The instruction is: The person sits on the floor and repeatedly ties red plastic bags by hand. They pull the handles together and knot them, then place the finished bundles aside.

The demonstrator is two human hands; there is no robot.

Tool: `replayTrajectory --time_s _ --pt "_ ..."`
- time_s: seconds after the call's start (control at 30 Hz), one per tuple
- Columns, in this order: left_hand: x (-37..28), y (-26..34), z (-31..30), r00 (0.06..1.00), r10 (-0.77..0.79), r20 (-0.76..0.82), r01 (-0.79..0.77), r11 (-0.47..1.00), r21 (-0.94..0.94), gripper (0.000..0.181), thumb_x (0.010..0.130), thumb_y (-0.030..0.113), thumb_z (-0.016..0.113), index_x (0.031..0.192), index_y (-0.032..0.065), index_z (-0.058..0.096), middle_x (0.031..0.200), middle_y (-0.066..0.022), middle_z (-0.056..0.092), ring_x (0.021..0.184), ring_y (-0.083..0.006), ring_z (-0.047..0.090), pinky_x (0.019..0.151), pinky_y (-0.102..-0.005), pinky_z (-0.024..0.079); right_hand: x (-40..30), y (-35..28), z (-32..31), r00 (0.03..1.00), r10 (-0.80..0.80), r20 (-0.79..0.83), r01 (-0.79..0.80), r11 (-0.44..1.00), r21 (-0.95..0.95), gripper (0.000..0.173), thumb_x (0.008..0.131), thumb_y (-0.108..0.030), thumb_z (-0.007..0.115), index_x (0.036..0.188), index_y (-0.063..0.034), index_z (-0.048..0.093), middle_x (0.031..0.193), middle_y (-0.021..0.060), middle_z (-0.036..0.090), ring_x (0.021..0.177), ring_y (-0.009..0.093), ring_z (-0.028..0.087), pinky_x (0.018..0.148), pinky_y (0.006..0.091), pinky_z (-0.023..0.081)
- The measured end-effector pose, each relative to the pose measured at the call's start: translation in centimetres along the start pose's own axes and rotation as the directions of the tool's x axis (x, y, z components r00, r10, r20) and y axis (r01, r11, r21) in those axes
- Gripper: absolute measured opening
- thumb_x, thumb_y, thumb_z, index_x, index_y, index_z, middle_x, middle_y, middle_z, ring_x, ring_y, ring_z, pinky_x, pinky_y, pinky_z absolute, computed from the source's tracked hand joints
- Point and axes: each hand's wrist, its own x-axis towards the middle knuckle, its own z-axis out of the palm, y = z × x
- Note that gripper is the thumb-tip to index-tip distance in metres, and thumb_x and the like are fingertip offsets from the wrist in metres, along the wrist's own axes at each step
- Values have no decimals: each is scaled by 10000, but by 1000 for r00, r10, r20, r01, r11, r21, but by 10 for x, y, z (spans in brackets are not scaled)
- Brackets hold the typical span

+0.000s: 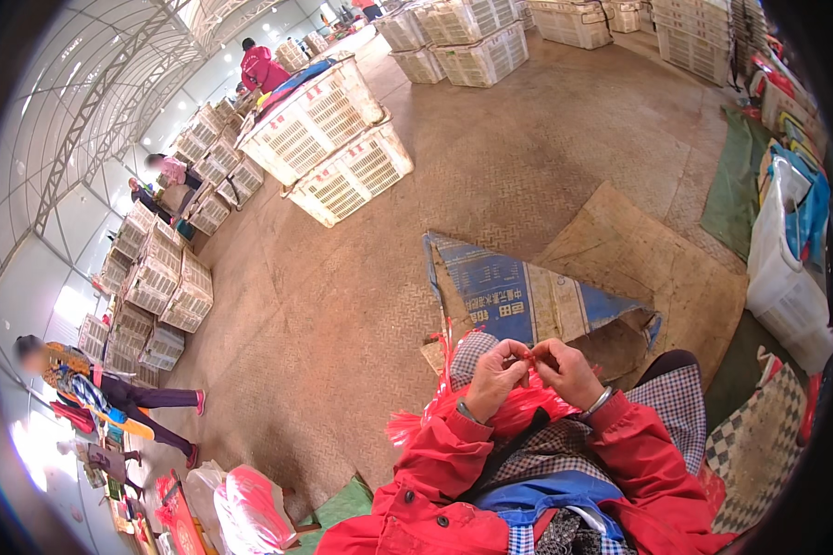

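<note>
My left hand point(496, 378) and my right hand point(569, 373) meet above my lap, fingertips almost touching. Both pinch a small bit of red plastic strand point(529, 356) between thumb and forefinger. Its exact shape is too small to tell. Beneath them a loose bundle of red plastic strands point(531, 402) lies across the checked cloth point(473, 350) over my lap. Frayed ends of the bundle stick out to the left. A metal bracelet point(598, 401) circles my right wrist, and a dark band point(466, 411) circles the left.
Flattened cardboard point(656, 257) and a blue printed sack point(486, 277) lie ahead on the floor. Stacked white plastic crates point(347, 173) stand further off. At right is a white plastic container point(788, 291). Pink-filled plastic bags point(253, 510) sit lower left. A person point(111, 385) walks at left.
</note>
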Motion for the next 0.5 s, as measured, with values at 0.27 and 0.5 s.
replayTrajectory --time_s 0.27,0.5 --pt "-1 4 -5 996 -72 45 76 992 -104 90 885 55 591 956 33 540 793 -33 576 585 -67 523 507 -172 399 0 -13 -6 990 116 75 -121 991 63 113 903 -63 555 966 28 576 730 61 610 574 85 562 519 231 473" --pt "0 4 -5 993 -85 84 99 979 -179 123 870 53 614 961 36 534 814 -38 586 560 -71 511 493 -172 391 0 -13 -7 987 139 85 -149 981 128 121 909 -71 539 959 35 571 710 51 596 574 80 556 519 230 471"
